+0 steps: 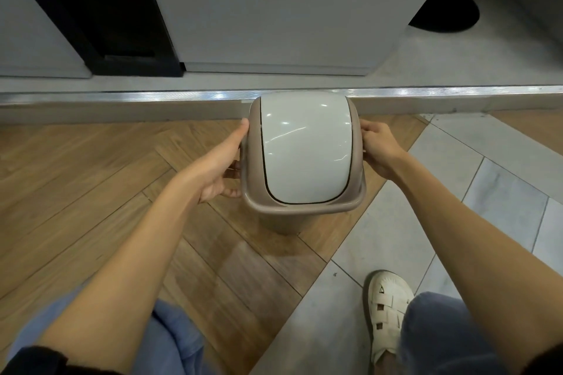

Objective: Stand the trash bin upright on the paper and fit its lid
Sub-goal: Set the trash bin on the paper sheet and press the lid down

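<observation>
A small beige trash bin (280, 221) stands upright on the wooden floor just in front of a metal threshold. Its lid, a beige frame (304, 210) with a glossy white swing flap (304, 149), sits on top of the bin. My left hand (222, 167) grips the lid frame's left side, thumb on the upper edge and fingers curled beneath. My right hand (379, 149) holds the frame's right side. No paper shows under or around the bin.
A metal threshold strip (152, 96) runs across behind the bin, with grey cabinets (274, 9) and a dark gap (122, 24) beyond. Herringbone wood flooring (91, 176) meets pale tiles (472, 176) on the right. My white sandal (387, 310) stands on the tiles.
</observation>
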`<state>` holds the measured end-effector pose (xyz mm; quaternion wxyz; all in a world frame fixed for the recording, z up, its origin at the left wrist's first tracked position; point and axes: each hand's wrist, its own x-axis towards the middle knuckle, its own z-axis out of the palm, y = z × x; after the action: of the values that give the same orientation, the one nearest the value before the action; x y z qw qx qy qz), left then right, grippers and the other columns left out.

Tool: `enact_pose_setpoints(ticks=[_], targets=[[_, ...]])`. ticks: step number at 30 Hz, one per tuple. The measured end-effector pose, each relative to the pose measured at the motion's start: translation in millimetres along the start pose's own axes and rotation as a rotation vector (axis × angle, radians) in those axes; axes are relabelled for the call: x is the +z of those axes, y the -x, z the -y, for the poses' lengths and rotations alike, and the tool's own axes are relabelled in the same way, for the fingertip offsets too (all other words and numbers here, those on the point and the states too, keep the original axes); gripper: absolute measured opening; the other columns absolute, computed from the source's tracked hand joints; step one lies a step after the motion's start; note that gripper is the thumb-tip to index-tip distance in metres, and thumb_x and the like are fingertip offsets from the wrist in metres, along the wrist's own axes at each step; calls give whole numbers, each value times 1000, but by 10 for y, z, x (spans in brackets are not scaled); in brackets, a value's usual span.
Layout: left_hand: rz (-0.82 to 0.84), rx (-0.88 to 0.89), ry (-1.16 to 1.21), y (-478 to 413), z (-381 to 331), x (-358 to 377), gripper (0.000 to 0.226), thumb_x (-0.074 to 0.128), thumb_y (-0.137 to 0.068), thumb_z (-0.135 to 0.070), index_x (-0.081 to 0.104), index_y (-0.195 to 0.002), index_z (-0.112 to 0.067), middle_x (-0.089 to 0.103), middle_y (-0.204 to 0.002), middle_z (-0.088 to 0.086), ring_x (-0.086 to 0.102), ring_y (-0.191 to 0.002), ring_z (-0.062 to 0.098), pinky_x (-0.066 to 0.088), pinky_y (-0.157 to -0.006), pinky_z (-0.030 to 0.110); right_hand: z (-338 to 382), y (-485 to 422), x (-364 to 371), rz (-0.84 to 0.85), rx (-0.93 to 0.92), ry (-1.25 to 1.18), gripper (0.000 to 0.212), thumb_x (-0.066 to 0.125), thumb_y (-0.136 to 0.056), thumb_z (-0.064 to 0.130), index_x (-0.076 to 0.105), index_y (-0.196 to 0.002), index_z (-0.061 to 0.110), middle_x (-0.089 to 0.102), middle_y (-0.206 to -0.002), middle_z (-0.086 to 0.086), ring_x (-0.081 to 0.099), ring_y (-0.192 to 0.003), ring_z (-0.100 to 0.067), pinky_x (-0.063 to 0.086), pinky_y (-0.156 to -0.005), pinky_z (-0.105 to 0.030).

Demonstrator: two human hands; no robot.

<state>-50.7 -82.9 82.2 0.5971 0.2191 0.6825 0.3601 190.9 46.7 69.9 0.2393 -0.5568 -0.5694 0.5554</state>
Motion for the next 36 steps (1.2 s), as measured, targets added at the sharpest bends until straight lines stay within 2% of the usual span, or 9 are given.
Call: enact_pose_setpoints(ticks=[2, 4, 6, 9, 16, 19, 23, 31, 36], targets=[[-30, 20, -16, 9, 16, -1, 65, 36, -84, -77, 61, -124, -32, 63, -103, 5, 58, -88, 19, 51, -90, 46, 43, 32, -7, 2, 12, 44, 33, 40, -102, 8, 63, -125, 7, 69, -82, 0, 60, -71, -15, 50, -62, -26], [-135, 84, -64, 9, 40, -3, 70, 38, -83, -77, 54, -134, -31, 61, -126, 5, 59, -105, 21, 46, -99, 50, 75, 59, -30, -17, 33, 93, 33, 41, -103, 19, 60, -129, 12, 70, -96, -3, 62, -82, -19, 53, -72, -32], [-304, 192, -84, 14, 58, 11, 77, 39, -83, -76, 36, -148, -35, 41, -151, 5, 47, -130, 25, 37, -109, 51, 114, 84, -56, -87, 51, 78, 37, 43, -102, 28, 54, -135, 17, 67, -115, -8, 62, -92, -21, 52, -81, -38], [-443, 353, -56, 125, 67, 143, 71, 36, -91, -67, 20, -153, -36, 23, -161, -3, 21, -146, 20, 17, -118, 42, 197, 234, -30, -200, 8, 14, 43, 46, -99, 38, 49, -138, 22, 62, -127, -5, 60, -104, -22, 47, -76, -31], [-429, 408, -30, 151, 372, 573, 79, 32, -92, -68, 9, -156, -28, 19, -162, -9, 20, -147, 14, 16, -115, 34, -41, 617, 379, -243, -87, -46, 61, 42, -86, 70, 45, -138, 38, 57, -131, 13, 54, -118, -9, 44, -104, -40], [-496, 475, -2, 64, 410, 647, 80, 35, -85, -75, 30, -150, -29, 40, -153, -6, 38, -138, 16, 28, -115, 40, -91, 598, 481, -300, -108, -103, 54, 38, -88, 69, 56, -127, 36, 65, -119, 16, 59, -113, -8, 47, -101, -43], [-572, 519, 15, -82, 409, 667, 81, 30, -76, -85, 52, -135, -34, 61, -130, -8, 55, -119, 14, 44, -101, 46, -52, 494, 556, -386, -120, -116, 52, 38, -90, 64, 58, -126, 33, 65, -117, 14, 58, -110, -8, 47, -99, -38], [-638, 492, 26, -455, 138, 646, 77, 29, -75, -88, 49, -135, -45, 65, -121, -6, 57, -116, 21, 44, -101, 48, 142, 54, 593, -415, -111, -41, 61, 31, -88, 71, 57, -129, 33, 63, -114, 15, 55, -112, -13, 43, -101, -43], [-659, 471, 16, -699, -80, 620, 62, 34, -85, -75, 49, -137, -44, 65, -123, -3, 55, -117, 24, 42, -94, 37, 253, -258, 595, -421, -103, 2, 63, 29, -89, 70, 57, -130, 31, 62, -121, 9, 50, -108, -14, 37, -92, -37]])
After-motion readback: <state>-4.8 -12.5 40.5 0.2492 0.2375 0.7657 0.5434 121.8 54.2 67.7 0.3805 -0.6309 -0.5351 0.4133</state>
